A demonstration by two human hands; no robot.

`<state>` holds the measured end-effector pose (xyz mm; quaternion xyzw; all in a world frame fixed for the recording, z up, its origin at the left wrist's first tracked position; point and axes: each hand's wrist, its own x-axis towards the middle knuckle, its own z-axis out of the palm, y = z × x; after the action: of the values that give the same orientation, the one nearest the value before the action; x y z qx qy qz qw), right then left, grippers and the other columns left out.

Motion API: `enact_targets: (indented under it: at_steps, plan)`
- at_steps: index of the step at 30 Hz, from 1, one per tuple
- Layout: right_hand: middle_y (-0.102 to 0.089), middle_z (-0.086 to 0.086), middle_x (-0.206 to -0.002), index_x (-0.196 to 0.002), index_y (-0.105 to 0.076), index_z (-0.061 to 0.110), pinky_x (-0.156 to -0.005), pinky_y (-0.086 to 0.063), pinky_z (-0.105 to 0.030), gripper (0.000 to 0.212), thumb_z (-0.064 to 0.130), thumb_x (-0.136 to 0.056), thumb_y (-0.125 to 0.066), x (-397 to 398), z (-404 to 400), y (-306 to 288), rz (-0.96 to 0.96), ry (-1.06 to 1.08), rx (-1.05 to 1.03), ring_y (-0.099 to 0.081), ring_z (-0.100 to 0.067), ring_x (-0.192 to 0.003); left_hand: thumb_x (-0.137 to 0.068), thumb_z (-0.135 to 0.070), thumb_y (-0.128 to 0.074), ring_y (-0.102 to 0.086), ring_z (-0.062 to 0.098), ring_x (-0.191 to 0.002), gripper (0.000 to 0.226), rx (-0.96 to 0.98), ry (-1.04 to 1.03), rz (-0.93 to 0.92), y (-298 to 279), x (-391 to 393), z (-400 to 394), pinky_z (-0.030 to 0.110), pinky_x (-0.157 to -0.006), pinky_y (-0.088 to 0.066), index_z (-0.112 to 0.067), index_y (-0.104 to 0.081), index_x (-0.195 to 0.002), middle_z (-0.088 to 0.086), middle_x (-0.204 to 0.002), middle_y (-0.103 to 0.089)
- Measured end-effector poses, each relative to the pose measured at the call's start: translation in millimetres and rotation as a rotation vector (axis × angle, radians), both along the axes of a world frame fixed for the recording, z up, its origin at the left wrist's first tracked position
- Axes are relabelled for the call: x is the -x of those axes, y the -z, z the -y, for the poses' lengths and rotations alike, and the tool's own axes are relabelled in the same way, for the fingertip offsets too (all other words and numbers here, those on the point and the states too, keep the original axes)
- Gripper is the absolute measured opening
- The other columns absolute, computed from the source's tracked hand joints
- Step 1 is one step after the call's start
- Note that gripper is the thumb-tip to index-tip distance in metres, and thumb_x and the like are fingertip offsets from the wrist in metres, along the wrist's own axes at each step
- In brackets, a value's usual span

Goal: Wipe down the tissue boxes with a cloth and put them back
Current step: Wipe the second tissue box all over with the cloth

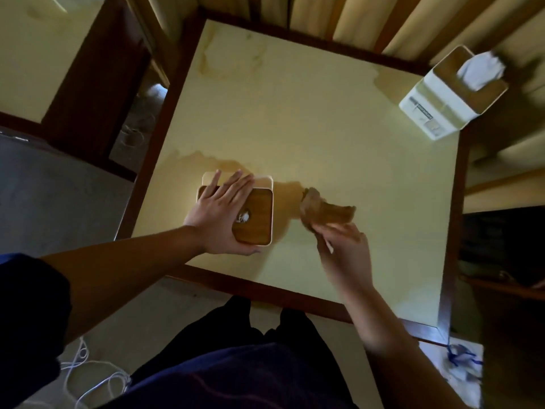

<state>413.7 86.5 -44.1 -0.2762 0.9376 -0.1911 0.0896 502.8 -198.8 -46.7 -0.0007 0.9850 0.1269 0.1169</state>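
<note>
Left of centre on the worktop (339,143), the left hand (219,215) lies flat with straight fingers (236,184) over one tissue box (255,219). The right hand (343,249) pinches one brown cloth (324,212) just right of it. A second tissue box (436,110) stands at upper right, making two.

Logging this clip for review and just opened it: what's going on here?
A person stands at a pale table. The left hand lies flat, fingers straight, on the wooden lid of the near tissue box, steadying it. The right hand holds a brown cloth just right of that box, not touching it. A second tissue box, with a tissue sticking out, stands at the far right corner.
</note>
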Motion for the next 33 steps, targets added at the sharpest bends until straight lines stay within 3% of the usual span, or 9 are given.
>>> enact_targets:
  at_steps: [3, 6, 12, 16, 19, 21, 24, 29, 33]
  plan:
    - [-0.071, 0.01, -0.134, -0.13, -0.073, 0.031, -0.09, -0.048, -0.04, 0.033, 0.024, -0.098, -0.067, -36, -15, 25, 0.155, -0.012, -0.281, -0.059, -0.026, -0.12, -0.061, -0.104, -0.048, -0.005, 0.023, -0.161, 0.144, 0.009, 0.036, 0.009, 0, -1, 1, 0.054, -0.129, -0.001, -0.007, -0.018, -0.163, 0.006, -0.171, -0.019]
    - [-0.059, 0.01, -0.15, -0.145, -0.063, 0.028, -0.099, -0.047, -0.041, 0.043, 0.033, -0.103, -0.06, -59, -17, 27, 0.24, 0.047, -0.306, -0.053, -0.025, -0.128, -0.06, -0.103, -0.049, -0.003, 0.022, -0.161, 0.144, 0.008, 0.069, 0.009, 0, -2, 4, 0.054, -0.129, 0.001, -0.008, -0.015, -0.163, 0.006, -0.172, -0.017]
    - [-0.072, -0.002, -0.125, -0.129, -0.073, 0.019, -0.093, -0.048, -0.032, 0.032, 0.033, -0.101, -0.067, -52, 13, 9, 0.31, 0.211, -0.079, -0.061, -0.029, -0.121, -0.059, -0.099, -0.056, 0.007, 0.018, -0.16, 0.145, 0.008, 0.276, 0.044, 0, 4, 16, 0.051, -0.128, 0.011, -0.01, -0.012, -0.165, 0.003, -0.173, -0.01]
    - [-0.066, -0.008, -0.14, -0.143, -0.063, 0.013, -0.107, -0.049, -0.038, 0.045, 0.033, -0.102, -0.064, -33, 41, -5, 0.403, 0.278, 0.003, -0.058, -0.03, -0.133, -0.06, -0.089, -0.07, 0.032, 0.018, -0.153, 0.145, 0.094, 0.616, 0.215, -16, 28, 22, 0.05, -0.119, 0.03, -0.022, 0.003, -0.166, -0.003, -0.172, 0.017]
    - [-0.071, -0.004, -0.133, -0.145, -0.062, 0.018, -0.088, -0.049, -0.028, 0.045, 0.034, -0.103, -0.062, -21, 60, -10, 0.459, 0.309, 0.031, -0.067, -0.023, -0.116, -0.061, -0.074, -0.083, 0.03, 0.024, -0.154, 0.142, 0.216, 0.778, 0.279, -33, 36, 22, 0.059, -0.12, 0.024, -0.032, 0.003, -0.165, -0.004, -0.169, 0.023]
    - [-0.073, 0.002, -0.12, -0.149, -0.058, 0.025, -0.079, -0.048, -0.027, 0.049, 0.034, -0.101, -0.062, -18, 68, -11, 0.597, 0.348, 0.027, -0.067, -0.016, -0.1, -0.07, -0.053, -0.085, 0.024, 0.018, -0.156, 0.131, 0.059, 0.617, 0.298, -39, 30, 23, 0.058, -0.12, 0.022, -0.037, 0.005, -0.164, -0.011, -0.169, 0.018]
    - [-0.073, 0.015, -0.106, -0.148, -0.058, 0.032, -0.078, -0.055, -0.024, 0.052, 0.03, -0.098, -0.068, -18, 72, -7, 0.746, 0.332, 0.076, -0.071, -0.006, -0.096, -0.084, -0.03, -0.075, 0.01, 0.014, -0.159, 0.11, -0.291, 0.045, 0.256, -41, 13, 14, 0.051, -0.124, 0.015, -0.03, 0.0, -0.166, -0.005, -0.174, 0.004]
    - [-0.069, 0.008, -0.084, -0.158, -0.037, 0.05, -0.047, -0.043, -0.019, 0.072, 0.01, -0.1, -0.055, -32, 76, -8, 0.651, 0.203, -0.055, -0.061, -0.005, -0.06, -0.091, -0.067, -0.053, 0.02, 0.027, -0.158, 0.108, -0.216, -0.453, 0.135, -19, -18, -29, 0.052, -0.124, 0.017, -0.013, 0.006, -0.165, 0.006, -0.173, 0.012]
    - [-0.067, 0.007, -0.086, -0.163, -0.022, 0.051, -0.058, -0.056, -0.033, 0.074, 0.015, -0.104, -0.05, -42, 76, -8, 0.49, 0.135, -0.198, -0.065, -0.011, -0.069, -0.089, -0.079, -0.037, 0.024, 0.03, -0.156, 0.109, -0.205, -0.548, 0.073, -11, -12, -50, 0.061, -0.123, 0.017, -0.012, 0.005, -0.165, 0.007, -0.173, 0.011]
